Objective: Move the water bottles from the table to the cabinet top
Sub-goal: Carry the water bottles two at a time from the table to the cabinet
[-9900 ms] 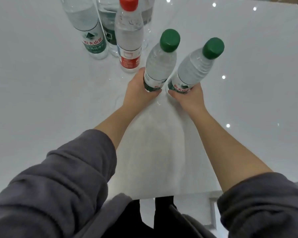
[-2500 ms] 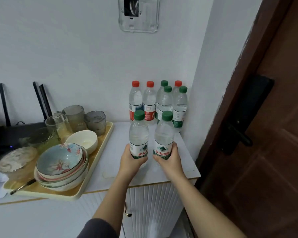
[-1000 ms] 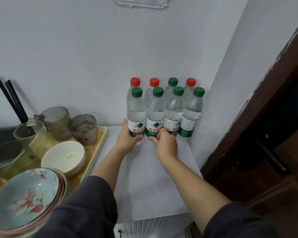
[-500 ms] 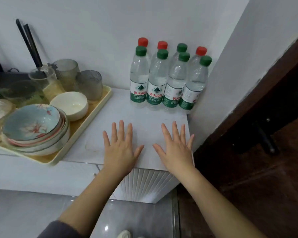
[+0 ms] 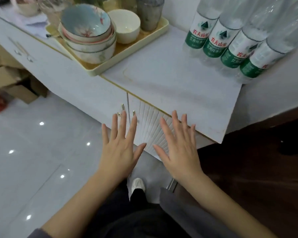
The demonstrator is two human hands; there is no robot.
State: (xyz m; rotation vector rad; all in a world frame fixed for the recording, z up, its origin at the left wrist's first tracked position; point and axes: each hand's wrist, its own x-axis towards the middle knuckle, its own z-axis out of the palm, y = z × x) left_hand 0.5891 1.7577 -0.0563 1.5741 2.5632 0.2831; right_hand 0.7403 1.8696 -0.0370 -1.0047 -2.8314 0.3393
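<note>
Several clear water bottles [image 5: 218, 40] with green-and-white labels stand in a row at the back right of the white cabinet top [image 5: 170, 79]; their caps are cut off by the frame's top. My left hand [image 5: 120, 145] and my right hand [image 5: 179, 146] hover flat, fingers spread and empty, in front of the cabinet's ribbed door, below and short of the top's front edge. Neither hand touches a bottle.
A cream tray [image 5: 124, 54] on the cabinet's left holds stacked patterned bowls [image 5: 88, 31], a white bowl [image 5: 124, 24] and a grey cup [image 5: 149, 11]. A dark wooden door [image 5: 265, 169] is at the right. Glossy floor tiles and cardboard boxes [image 5: 15, 86] lie left.
Both hands let go of the two green-capped bottles, which now stand in the front row. The hands drew back off the cabinet top, and the view tilted downward.
</note>
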